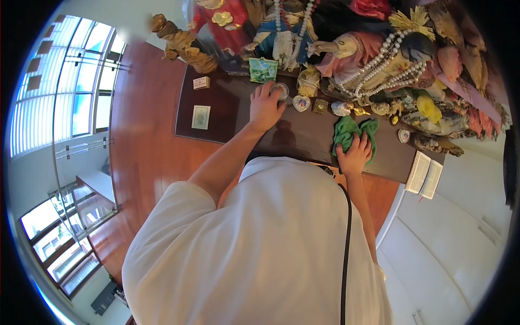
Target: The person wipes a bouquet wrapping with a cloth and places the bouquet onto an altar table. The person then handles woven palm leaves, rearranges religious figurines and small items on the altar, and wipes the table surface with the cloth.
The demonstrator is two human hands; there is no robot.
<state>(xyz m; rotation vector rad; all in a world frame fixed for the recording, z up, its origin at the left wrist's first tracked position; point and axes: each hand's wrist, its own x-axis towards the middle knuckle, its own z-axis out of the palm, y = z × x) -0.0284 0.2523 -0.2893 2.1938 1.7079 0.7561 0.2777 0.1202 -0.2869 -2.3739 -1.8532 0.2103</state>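
Observation:
My left hand [265, 106] is at the back of the dark brown table, its fingers closed around a small round clear container [280, 90]. Just behind it stands a small green picture box [263, 70]. To its right are a heart-shaped trinket box [301, 103] and a small square gold box [320, 105]. My right hand [355, 155] presses on a crumpled green cloth [346, 132] near the front edge, fingers bent over it. How much of the cloth is gripped is partly hidden under the fingers.
Religious statues, among them a red-robed figure [219, 24], crowd the back, with a pearl necklace [374, 65] draped over one. A small card [201, 117] and a little box [201, 83] lie at left. An open book [424, 174] rests by the right corner.

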